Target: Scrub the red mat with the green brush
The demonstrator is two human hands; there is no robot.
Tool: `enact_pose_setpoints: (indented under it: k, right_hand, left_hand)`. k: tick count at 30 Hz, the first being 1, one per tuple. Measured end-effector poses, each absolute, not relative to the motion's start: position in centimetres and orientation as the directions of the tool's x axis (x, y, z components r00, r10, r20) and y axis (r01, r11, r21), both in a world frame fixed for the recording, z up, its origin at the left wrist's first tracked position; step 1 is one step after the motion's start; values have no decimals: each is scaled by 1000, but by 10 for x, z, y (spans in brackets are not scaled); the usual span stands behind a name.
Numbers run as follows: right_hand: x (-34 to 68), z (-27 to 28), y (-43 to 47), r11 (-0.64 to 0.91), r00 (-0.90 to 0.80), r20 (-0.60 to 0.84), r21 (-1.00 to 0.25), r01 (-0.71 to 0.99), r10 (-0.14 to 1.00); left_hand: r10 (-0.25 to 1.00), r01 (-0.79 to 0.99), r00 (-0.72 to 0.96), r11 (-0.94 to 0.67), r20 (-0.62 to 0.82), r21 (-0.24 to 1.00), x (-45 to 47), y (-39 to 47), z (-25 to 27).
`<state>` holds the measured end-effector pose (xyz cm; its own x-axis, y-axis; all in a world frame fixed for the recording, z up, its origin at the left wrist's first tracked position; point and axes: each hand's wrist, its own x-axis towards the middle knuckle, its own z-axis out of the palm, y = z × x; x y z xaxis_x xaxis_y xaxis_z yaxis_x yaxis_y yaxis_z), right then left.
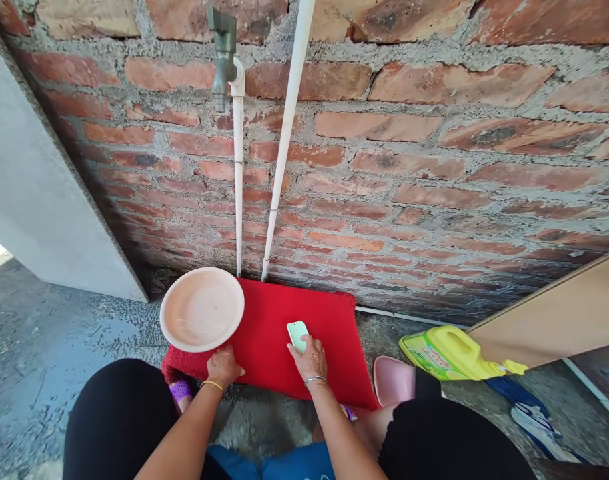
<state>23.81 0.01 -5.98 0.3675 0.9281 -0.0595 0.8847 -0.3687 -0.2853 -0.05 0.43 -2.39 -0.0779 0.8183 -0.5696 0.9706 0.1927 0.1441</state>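
A red mat (304,313), plush along its near-left edge, lies spread out in front of me. My left hand (225,367) is closed on its near edge, just below a pale pink basin (203,310) that rests on the mat's left end. On the mat's right half, my right hand (311,359) grips a pale green scrub brush (297,333) with a small hole at its far end. The brush's underside is hidden against the mat.
A brick wall with a tap (223,60) and white pipes (284,140) rises behind the mat. To the right are a pink scoop (391,380), a yellow detergent jug (447,352) and slippers (534,420). A grey slab (54,160) leans at left, beside wet floor.
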Motion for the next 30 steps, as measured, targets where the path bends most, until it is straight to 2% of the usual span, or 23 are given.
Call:
enact_pose_setpoints:
  k: [16, 26, 30]
  right_hand:
    - [233, -52, 5, -380, 366, -109, -171, 909, 924]
    - [230, -46, 9, -409, 382, -164, -187, 893, 909]
    - [230, -45, 6, -378, 356, -139, -187, 907, 924]
  left_hand:
    - [805, 968, -83, 205, -587, 145, 0, 7, -22]
    - [813, 972, -95, 201, -575, 123, 2, 7, -20]
    - [810, 968, -97, 212, -578, 134, 2, 7, -19]
